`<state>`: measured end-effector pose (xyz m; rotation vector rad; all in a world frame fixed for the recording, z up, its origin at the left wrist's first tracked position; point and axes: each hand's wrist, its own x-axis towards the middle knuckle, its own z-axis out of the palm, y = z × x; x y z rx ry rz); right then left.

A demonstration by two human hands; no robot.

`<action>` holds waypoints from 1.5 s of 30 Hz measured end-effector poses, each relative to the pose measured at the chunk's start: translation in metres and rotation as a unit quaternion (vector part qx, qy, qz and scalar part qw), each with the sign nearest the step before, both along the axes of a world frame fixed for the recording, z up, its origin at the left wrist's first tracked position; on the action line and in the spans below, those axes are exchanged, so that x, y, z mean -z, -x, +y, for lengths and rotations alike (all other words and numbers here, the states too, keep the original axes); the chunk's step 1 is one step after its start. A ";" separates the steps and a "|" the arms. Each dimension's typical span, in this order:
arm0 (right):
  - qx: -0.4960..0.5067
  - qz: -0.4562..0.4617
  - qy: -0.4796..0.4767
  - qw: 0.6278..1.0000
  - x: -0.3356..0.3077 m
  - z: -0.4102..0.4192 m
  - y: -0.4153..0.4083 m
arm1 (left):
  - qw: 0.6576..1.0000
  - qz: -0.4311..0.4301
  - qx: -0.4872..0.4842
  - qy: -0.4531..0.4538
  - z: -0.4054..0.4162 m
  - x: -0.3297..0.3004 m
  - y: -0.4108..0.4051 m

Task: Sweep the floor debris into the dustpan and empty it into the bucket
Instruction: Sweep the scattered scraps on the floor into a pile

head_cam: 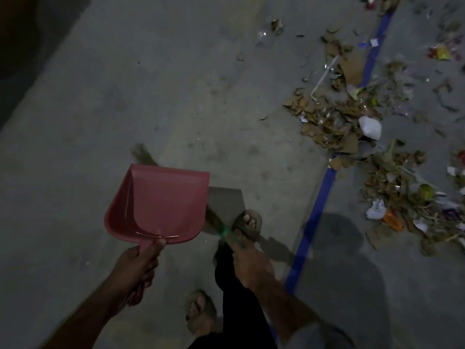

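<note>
Bare forearms, dark trousers (234, 311), brown sandals (247, 224).

- Dustpan (161, 202): pink plastic, flat-bottomed with raised side walls, nothing in it; held above the floor in the lower centre-left of the frame, mouth pointing to the top of the frame, handle toward the bottom.
- Broom (216, 222): brown bristles with green binding, blurred; passes behind the dustpan, its tip showing at the pan's upper left.
- Floor debris (347, 122): torn cardboard, dry leaves, white paper and coloured wrappers, strewn along the right side of the frame.

Dim, grainy view; the floor (125, 96) darkens toward the left corner. A soft shadow falls lower right. Motion blur smears the broom (216, 222).
</note>
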<state>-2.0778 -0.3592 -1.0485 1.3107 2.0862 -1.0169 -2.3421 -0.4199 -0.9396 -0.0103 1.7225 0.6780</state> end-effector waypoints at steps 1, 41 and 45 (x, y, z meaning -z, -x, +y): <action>0.038 -0.003 -0.003 0.999 0.003 0.022 0.001 | 1.000 0.003 0.010 0.000 0.014 0.001 0.001; 0.385 -0.151 0.061 0.908 -0.002 0.194 -0.010 | 0.962 0.008 0.264 0.070 0.315 0.001 0.147; 0.492 -0.184 0.029 0.851 -0.025 0.227 -0.052 | 0.964 0.017 0.254 0.074 0.320 0.002 0.200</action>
